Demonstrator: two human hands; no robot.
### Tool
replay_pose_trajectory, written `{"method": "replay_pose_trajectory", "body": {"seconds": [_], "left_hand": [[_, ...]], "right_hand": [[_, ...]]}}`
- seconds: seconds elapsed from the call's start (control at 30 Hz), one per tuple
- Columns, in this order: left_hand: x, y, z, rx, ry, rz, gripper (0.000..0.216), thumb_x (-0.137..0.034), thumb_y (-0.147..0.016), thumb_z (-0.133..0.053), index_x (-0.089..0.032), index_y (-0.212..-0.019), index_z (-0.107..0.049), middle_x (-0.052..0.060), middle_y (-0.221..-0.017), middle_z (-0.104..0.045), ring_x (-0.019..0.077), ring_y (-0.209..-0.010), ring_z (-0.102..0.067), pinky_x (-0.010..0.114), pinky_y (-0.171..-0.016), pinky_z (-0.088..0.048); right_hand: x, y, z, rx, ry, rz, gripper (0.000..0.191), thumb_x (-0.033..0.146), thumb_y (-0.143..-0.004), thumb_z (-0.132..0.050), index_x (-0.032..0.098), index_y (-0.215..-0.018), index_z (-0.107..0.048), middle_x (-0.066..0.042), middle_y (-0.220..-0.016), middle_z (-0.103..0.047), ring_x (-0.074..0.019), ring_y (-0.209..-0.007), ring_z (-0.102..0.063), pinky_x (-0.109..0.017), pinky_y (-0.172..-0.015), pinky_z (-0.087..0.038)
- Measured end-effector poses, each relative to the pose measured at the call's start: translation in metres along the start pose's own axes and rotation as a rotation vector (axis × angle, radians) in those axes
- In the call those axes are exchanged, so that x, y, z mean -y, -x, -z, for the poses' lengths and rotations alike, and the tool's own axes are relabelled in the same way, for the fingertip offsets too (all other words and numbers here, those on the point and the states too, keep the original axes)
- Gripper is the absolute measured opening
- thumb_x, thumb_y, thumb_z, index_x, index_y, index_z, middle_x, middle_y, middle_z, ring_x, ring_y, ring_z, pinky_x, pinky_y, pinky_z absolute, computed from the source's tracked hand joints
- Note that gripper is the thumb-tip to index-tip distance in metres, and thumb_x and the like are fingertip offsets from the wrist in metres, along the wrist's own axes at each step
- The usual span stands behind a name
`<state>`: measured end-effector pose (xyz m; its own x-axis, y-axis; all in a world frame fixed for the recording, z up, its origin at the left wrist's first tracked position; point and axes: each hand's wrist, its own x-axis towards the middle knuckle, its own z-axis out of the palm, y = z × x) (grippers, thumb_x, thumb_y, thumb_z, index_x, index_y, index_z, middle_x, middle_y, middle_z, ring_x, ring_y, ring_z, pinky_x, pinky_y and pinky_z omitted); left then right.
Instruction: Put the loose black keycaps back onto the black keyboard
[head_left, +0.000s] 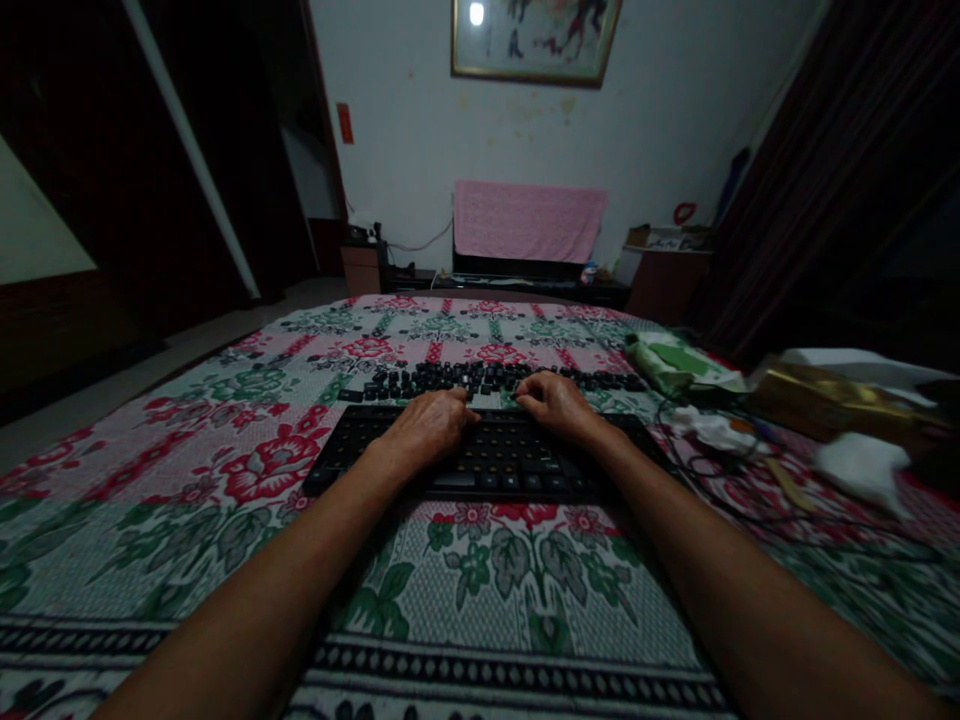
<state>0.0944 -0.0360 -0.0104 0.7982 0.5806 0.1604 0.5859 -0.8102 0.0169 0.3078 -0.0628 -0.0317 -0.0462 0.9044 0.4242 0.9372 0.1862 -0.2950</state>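
A black keyboard (pixel 491 455) lies on the patterned bedspread in front of me. Many of its key places show bare with small pale dots, while keys remain along its front row. Behind its far edge lie several loose black keycaps (pixel 442 376). My left hand (pixel 427 432) rests over the keyboard's upper left middle, thumb and forefinger slightly apart near the far edge, its other fingers mostly hidden. Above the right part of the keyboard, my right hand (pixel 561 405) has its fingertips pinched on a small dark piece that looks like a keycap, close to the loose ones.
The floral bedspread (pixel 247 560) spreads under everything. To the right lie a green-and-white packet (pixel 682 362), a gold box (pixel 832 395), crumpled white tissue (pixel 712 428) and a black cable (pixel 720 495). A pink cloth (pixel 529 220) hangs by the far wall.
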Motion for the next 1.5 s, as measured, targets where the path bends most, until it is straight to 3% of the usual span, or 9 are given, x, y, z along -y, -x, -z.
{"method": "replay_pose_trajectory", "body": {"seconds": [0.13,0.27,0.43,0.63,0.9,1.13,1.3,1.5], "left_hand": [[0.012,-0.002,-0.007,-0.092,0.085,0.016,0.034,-0.015,-0.069,-0.039,-0.024,-0.092,-0.063,0.004,-0.08,-0.055,0.0133,-0.073,-0.052,0.022,-0.068,-0.039],[0.021,-0.006,-0.016,-0.156,0.315,0.097,0.035,-0.013,-0.065,-0.039,-0.021,-0.087,-0.065,0.001,-0.084,-0.06,0.0127,-0.078,-0.053,0.021,-0.074,-0.039],[0.025,-0.009,-0.017,-0.106,0.631,0.252,0.027,-0.023,-0.064,-0.046,-0.017,-0.082,-0.065,-0.001,-0.068,-0.062,0.0111,-0.061,-0.052,0.02,-0.06,-0.04],[0.02,-0.007,-0.008,-0.119,0.798,0.366,0.022,-0.025,-0.06,-0.054,-0.014,-0.076,-0.064,-0.002,-0.058,-0.057,0.008,-0.051,-0.046,0.019,-0.052,-0.036],[0.021,-0.006,-0.009,-0.118,0.858,0.357,0.025,-0.031,-0.057,-0.057,-0.013,-0.074,-0.062,-0.003,-0.056,-0.054,0.0071,-0.049,-0.043,0.018,-0.048,-0.033],[0.019,-0.007,-0.013,-0.194,0.685,0.28,0.037,-0.048,-0.061,-0.051,-0.014,-0.065,-0.063,-0.002,-0.052,-0.053,0.0093,-0.051,-0.046,0.019,-0.046,-0.031],[0.021,-0.009,-0.019,-0.195,0.748,0.182,0.032,-0.038,-0.065,-0.05,-0.017,-0.084,-0.064,0.001,-0.076,-0.064,0.0119,-0.067,-0.054,0.02,-0.06,-0.039],[0.016,-0.011,-0.023,-0.169,0.78,0.203,0.033,-0.04,-0.063,-0.051,-0.016,-0.081,-0.065,0.0,-0.062,-0.061,0.0102,-0.054,-0.05,0.019,-0.05,-0.036]], "right_hand": [[0.001,0.001,0.003,-0.012,-0.071,-0.008,0.015,0.025,-0.068,-0.047,0.016,-0.072,-0.058,-0.002,-0.069,-0.059,-0.0112,-0.063,-0.05,-0.021,-0.058,-0.034],[0.005,-0.001,0.004,0.002,-0.214,-0.016,0.016,0.027,-0.068,-0.048,0.015,-0.074,-0.057,-0.001,-0.067,-0.057,-0.0098,-0.061,-0.048,-0.02,-0.056,-0.035],[0.015,-0.003,0.006,0.065,-0.465,-0.099,0.016,0.028,-0.065,-0.051,0.015,-0.073,-0.056,0.001,-0.062,-0.055,-0.008,-0.054,-0.046,-0.019,-0.052,-0.035],[0.031,-0.002,0.011,0.201,-0.757,-0.206,0.018,0.025,-0.063,-0.054,0.013,-0.077,-0.057,0.003,-0.056,-0.052,-0.0056,-0.046,-0.043,-0.018,-0.048,-0.035],[0.032,0.0,0.007,0.243,-0.869,-0.273,0.016,0.02,-0.062,-0.055,0.014,-0.077,-0.057,0.001,-0.059,-0.056,-0.0053,-0.049,-0.047,-0.017,-0.048,-0.037],[0.035,0.002,0.01,0.259,-0.88,-0.299,0.017,0.02,-0.063,-0.056,0.013,-0.078,-0.057,0.002,-0.058,-0.056,-0.0042,-0.046,-0.045,-0.015,-0.045,-0.035],[0.038,0.004,0.011,0.274,-0.853,-0.253,0.02,0.023,-0.064,-0.056,0.013,-0.081,-0.059,0.002,-0.058,-0.056,-0.0045,-0.048,-0.046,-0.016,-0.046,-0.036],[0.039,0.003,0.007,0.284,-0.847,-0.234,0.02,0.024,-0.063,-0.057,0.014,-0.08,-0.06,0.002,-0.056,-0.056,-0.0049,-0.047,-0.046,-0.016,-0.045,-0.036]]}}
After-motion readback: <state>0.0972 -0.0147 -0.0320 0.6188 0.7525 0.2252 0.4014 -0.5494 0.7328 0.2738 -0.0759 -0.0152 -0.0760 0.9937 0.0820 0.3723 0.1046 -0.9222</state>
